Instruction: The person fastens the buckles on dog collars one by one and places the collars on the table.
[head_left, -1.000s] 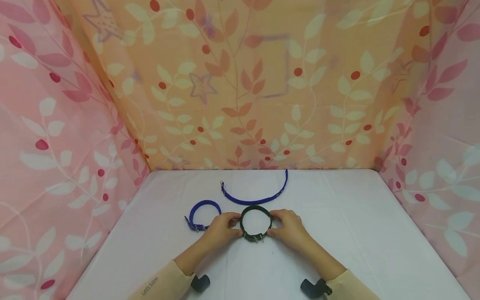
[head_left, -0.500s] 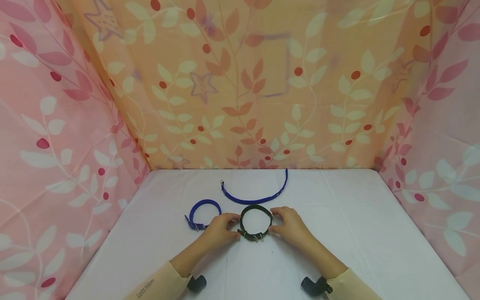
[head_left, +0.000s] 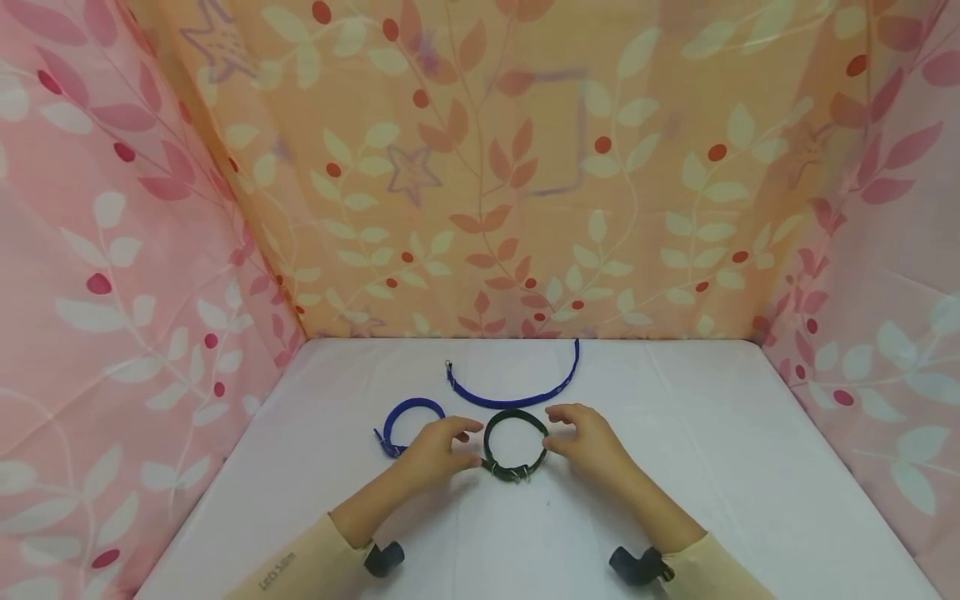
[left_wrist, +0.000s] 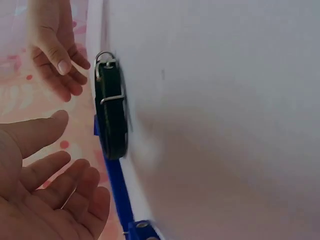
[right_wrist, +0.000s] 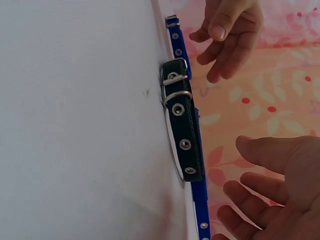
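A dark green collar [head_left: 489,442], buckled into a ring, stands on the white table; its metal buckle and D-ring [right_wrist: 178,98] show in the right wrist view. On its left side is my left hand [head_left: 435,454], fingers relaxed and apart, holding nothing. My right hand [head_left: 596,442] is at the collar's right side, fingers loosely spread and gripping nothing; in the right wrist view a gap separates it from the collar. A blue collar [head_left: 415,403] closed into a ring lies behind my left hand, partly covered by it.
An unbuckled blue collar [head_left: 510,403] lies in a wide curve behind the green one. The white table [head_left: 712,450] is bordered by an orange patterned cloth [head_left: 480,192] at the back and pink patterned cloths at both sides.
Both hands have let go of the green collar and drawn slightly away from it, the left to the left and the right to the right. The collar's strap end now shows at its left.
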